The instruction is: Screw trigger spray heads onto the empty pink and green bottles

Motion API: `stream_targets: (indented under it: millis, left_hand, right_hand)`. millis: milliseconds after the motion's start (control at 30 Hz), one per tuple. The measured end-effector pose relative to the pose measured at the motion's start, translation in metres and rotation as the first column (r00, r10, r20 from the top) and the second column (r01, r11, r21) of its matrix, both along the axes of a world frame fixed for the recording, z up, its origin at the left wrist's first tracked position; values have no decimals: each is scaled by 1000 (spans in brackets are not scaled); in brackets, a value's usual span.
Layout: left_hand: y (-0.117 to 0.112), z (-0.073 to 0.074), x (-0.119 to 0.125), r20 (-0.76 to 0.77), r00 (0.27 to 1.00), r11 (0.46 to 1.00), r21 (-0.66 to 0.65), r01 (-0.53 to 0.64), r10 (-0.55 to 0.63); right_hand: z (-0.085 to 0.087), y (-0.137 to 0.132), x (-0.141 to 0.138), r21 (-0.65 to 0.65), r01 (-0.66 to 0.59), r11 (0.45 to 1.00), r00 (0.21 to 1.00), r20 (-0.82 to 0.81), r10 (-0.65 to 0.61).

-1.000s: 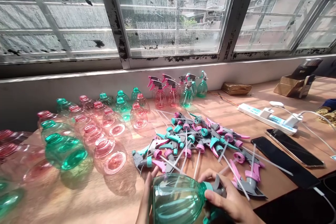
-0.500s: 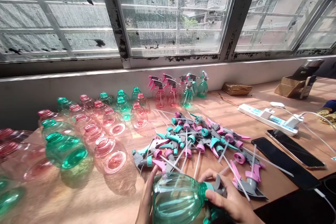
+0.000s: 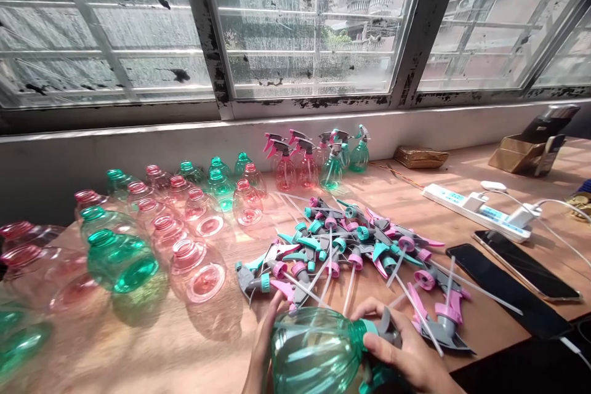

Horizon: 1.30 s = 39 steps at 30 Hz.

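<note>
A clear green spray bottle lies on its side between my hands at the bottom of the view. My left hand is wrapped round the bottle's base end, its fingers partly hidden behind the plastic. On the neck end, my right hand grips the teal collar and grey spray head with thumb and fingers. Just beyond the hands is a heap of loose trigger spray heads in pink, teal and grey, their thin tubes sticking out. One pink-collared spray head lies right of my right hand.
Open pink and green bottles stand in rows at the left. Several finished spray bottles stand by the wall. To the right are a power strip, two phones, a brown packet and a cardboard holder.
The whole view has shifted slightly, so things sit a little further right. Both hands keep the same hold on the green spray bottle, with no clear turn of it.
</note>
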<state>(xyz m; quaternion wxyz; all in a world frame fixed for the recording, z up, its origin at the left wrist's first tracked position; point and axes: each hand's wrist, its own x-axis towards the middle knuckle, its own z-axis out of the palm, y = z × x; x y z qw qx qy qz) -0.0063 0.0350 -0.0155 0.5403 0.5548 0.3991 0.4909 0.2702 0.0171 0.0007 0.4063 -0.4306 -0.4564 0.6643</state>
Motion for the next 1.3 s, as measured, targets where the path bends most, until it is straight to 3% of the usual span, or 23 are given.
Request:
stream_targets:
  millis: [467, 833, 1300]
  left_hand:
    - [8, 6, 9, 82, 996, 988, -150, 45, -33]
    - [-7, 14, 8, 62, 998, 994, -103, 21, -14]
    - [-10, 3, 10, 56, 998, 998, -66, 11, -7]
  right_hand:
    - [7, -2, -2, -14, 18, 1000, 1000, 9, -18]
    - [6, -1, -1, -15, -33, 999, 998, 51, 34]
    - [3, -2, -1, 1, 13, 1000, 1000, 24, -13]
